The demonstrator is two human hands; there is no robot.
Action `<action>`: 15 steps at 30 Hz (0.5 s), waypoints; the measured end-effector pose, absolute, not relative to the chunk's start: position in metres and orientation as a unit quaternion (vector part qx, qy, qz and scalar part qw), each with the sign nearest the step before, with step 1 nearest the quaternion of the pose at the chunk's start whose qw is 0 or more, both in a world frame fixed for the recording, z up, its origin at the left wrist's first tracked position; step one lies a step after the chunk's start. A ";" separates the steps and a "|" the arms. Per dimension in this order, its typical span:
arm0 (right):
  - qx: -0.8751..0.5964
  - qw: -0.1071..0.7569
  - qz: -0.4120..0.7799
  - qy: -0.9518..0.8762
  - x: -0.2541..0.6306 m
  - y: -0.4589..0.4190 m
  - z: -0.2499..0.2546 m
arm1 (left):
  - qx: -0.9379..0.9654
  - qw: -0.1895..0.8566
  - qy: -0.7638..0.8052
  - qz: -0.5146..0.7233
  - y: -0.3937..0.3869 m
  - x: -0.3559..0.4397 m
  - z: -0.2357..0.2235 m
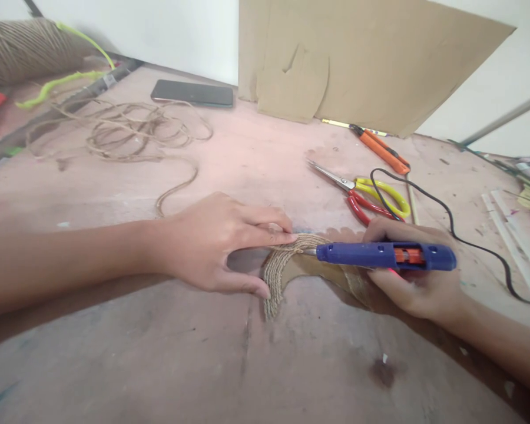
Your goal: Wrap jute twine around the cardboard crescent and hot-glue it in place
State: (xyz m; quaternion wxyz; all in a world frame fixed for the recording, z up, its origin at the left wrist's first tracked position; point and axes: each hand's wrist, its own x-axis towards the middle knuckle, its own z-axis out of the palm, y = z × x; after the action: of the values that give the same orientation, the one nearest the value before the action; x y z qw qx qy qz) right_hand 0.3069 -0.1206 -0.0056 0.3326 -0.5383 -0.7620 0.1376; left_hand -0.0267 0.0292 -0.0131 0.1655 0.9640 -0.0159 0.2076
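Note:
A curved cardboard piece partly wrapped in jute twine (279,272) lies flat on the worn wooden table (265,365). My left hand (216,241) presses on it, fingertips on the twine's top edge and thumb at its lower tip. My right hand (417,282) grips a blue glue gun (384,256) held level, its nozzle pointing left and touching the twine just by my left fingertips. The gun's black cord (450,221) runs off to the right.
Loose jute twine (132,132) coils at the back left, near a big spool (22,50). A phone (192,93) lies by the wall. Cardboard sheets (362,59) lean at the back. Scissors (366,194) and an orange cutter (382,150) lie behind my right hand.

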 end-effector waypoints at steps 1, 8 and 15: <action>-0.539 0.328 0.133 -0.764 0.308 -0.121 -0.005 | 0.964 0.167 -0.015 0.206 0.029 -0.027 -0.013; -0.560 0.326 0.112 -0.754 0.313 -0.127 -0.007 | 0.965 0.169 -0.017 0.199 0.031 -0.026 -0.014; -0.563 0.310 0.099 -0.760 0.317 -0.133 -0.005 | 0.965 0.157 -0.018 0.211 0.030 -0.027 -0.014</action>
State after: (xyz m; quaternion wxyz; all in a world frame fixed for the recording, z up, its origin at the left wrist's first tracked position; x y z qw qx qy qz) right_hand 0.3166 -0.1329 -0.0052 0.3104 -0.5626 -0.7598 0.0991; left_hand -0.0266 0.0298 -0.0144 0.1570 0.9647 -0.0177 0.2106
